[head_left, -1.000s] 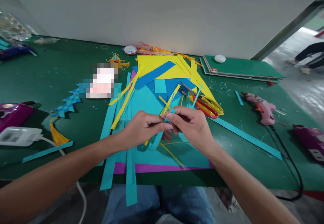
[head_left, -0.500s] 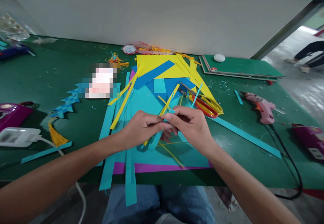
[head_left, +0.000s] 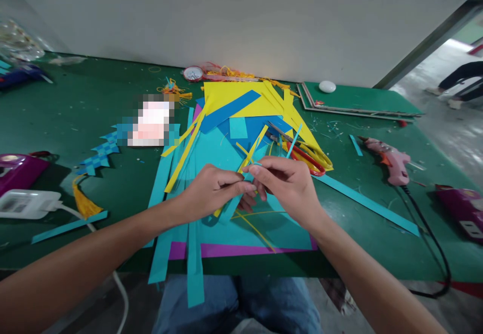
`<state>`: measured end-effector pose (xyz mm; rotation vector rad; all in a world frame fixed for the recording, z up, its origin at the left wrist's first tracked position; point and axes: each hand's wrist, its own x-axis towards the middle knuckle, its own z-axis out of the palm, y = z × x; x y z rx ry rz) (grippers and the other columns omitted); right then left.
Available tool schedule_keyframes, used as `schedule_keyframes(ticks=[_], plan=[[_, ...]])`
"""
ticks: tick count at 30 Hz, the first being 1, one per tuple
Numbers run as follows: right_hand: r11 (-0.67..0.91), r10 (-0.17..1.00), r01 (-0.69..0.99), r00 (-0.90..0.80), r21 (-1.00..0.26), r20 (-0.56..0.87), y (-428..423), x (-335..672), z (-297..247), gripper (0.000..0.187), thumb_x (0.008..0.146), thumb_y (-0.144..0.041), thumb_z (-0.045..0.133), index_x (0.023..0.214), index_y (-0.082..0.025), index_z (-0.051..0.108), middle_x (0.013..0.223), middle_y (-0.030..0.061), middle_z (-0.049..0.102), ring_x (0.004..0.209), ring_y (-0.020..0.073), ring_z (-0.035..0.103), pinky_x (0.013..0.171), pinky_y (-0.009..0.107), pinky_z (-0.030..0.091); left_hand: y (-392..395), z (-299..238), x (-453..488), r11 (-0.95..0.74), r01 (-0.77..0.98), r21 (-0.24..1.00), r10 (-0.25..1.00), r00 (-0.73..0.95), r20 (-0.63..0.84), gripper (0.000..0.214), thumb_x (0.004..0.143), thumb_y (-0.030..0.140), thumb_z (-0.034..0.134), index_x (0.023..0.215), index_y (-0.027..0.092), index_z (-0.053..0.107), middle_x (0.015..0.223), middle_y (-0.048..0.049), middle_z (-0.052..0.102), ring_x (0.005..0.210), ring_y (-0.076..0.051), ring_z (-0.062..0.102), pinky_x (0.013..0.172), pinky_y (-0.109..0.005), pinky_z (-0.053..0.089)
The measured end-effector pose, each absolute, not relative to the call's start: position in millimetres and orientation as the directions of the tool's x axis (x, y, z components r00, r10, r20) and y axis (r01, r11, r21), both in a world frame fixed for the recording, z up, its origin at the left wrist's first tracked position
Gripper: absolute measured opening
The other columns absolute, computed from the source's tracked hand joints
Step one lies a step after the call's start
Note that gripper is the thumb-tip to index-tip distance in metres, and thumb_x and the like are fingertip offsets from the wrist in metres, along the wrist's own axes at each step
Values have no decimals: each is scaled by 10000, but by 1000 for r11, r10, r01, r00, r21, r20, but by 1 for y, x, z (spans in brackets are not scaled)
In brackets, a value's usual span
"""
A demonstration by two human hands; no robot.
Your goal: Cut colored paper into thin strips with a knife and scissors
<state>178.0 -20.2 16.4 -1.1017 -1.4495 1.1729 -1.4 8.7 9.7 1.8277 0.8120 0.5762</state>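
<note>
My left hand (head_left: 217,190) and my right hand (head_left: 285,183) meet over the middle of the table, fingertips pinched close together. Between them is a turquoise paper strip (head_left: 231,207), which hangs down below the left fingers; its upper part is mostly covered by the fingers. Yellow paper strips (head_left: 252,154) poke up just behind the fingertips. Under both hands lies a large turquoise paper sheet (head_left: 245,233) over a purple one (head_left: 230,250). Red-handled scissors (head_left: 307,160) rest just beyond my right hand, beside a pair with yellow handles (head_left: 320,154).
Yellow sheets (head_left: 226,97) lie at the back. A pink glue gun (head_left: 392,160) with a black cord lies right, near green boards (head_left: 362,100). Left are a blurred rectangle (head_left: 153,122), a woven blue paper piece (head_left: 98,158) with a yellow tassel (head_left: 85,198), and a white power strip (head_left: 30,204).
My right fingertips have shifted slightly right, opening a small gap from the left fingertips. More of the turquoise strip shows between the hands. The left hand has hardly moved.
</note>
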Motion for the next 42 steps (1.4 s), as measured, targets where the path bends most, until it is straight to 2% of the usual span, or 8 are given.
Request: schedule_keyframes(ticks=[4,9,16,21,24,33,37,42], plan=[[166,981,100,-120,-981,154,-21,177,18,379,852,-327,671,527,-183,539,488,-44,488,454,71,459,451,232,365,6,12,1,-208,264,942,759,651,-15,303,914,358,586,744,174,757,707,-16,782,654,-164,754,653,-196,587],[199,979,159,-82,-967,188,-22,175,16,392,859,-321,660,517,-183,529,480,-43,479,460,69,414,450,238,337,6,13,1,-220,254,942,751,660,-2,300,912,347,590,724,172,746,709,-22,783,657,-165,754,649,-192,583],[243,970,181,-66,-953,235,-22,177,12,328,872,-308,648,576,-183,584,526,-38,487,492,78,430,474,254,342,6,10,-1,-179,227,957,724,690,-28,274,925,355,587,801,185,762,763,-13,791,684,-163,754,623,-184,575],[229,973,118,-7,-966,229,-17,184,14,247,856,-314,671,645,-185,661,542,-37,523,470,77,448,451,253,355,7,13,-1,-117,244,963,696,712,-96,263,931,343,593,813,170,752,819,-19,797,800,-170,764,726,-191,585],[227,973,91,11,-970,229,-13,189,16,212,867,-327,664,707,-193,704,530,-43,523,446,75,454,434,250,351,6,14,-1,-87,274,958,673,725,-146,266,919,364,612,846,151,752,842,-45,798,809,-188,765,720,-211,595],[254,962,35,98,-967,256,-6,203,22,231,863,-312,684,666,-192,697,510,-38,530,405,63,452,396,238,318,5,9,-1,194,146,970,594,770,-235,251,898,356,656,932,120,734,907,-91,793,859,-229,770,760,-294,642],[266,957,2,116,-964,264,-3,205,21,248,855,-316,697,642,-191,693,496,-38,528,396,63,453,385,232,315,6,10,1,292,142,946,584,757,-294,194,861,309,704,852,117,730,843,-68,793,817,-225,774,727,-292,655],[283,954,-36,119,-959,277,-2,205,18,249,854,-308,704,636,-188,703,515,-36,545,399,54,461,386,219,324,5,12,3,318,131,939,605,734,-307,161,849,255,716,773,114,725,779,-47,788,755,-200,774,675,-246,653]])
